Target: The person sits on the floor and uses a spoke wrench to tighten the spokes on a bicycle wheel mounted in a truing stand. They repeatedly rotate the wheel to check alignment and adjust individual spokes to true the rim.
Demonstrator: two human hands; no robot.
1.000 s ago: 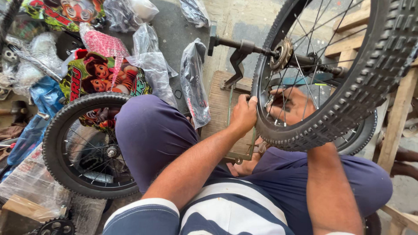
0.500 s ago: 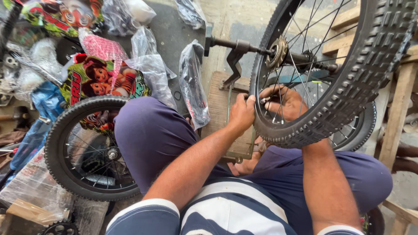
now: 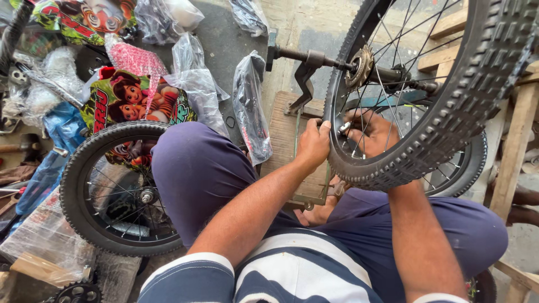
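A second, smaller wheel [image 3: 115, 188] with a black tyre and thin spokes stands by the person's knee on the left. Behind it lies a colourful cartoon-printed panel [image 3: 132, 101], with another printed piece [image 3: 84, 17] at the top left corner. Several clear plastic bags [image 3: 196, 84] lie scattered on the grey floor [image 3: 224, 39], and one bag holding a dark part [image 3: 250, 106] rests against a wooden board [image 3: 286, 140]. A black sprocket [image 3: 78, 293] shows at the bottom left edge. Wooden slats [image 3: 519, 146] stand on the right.
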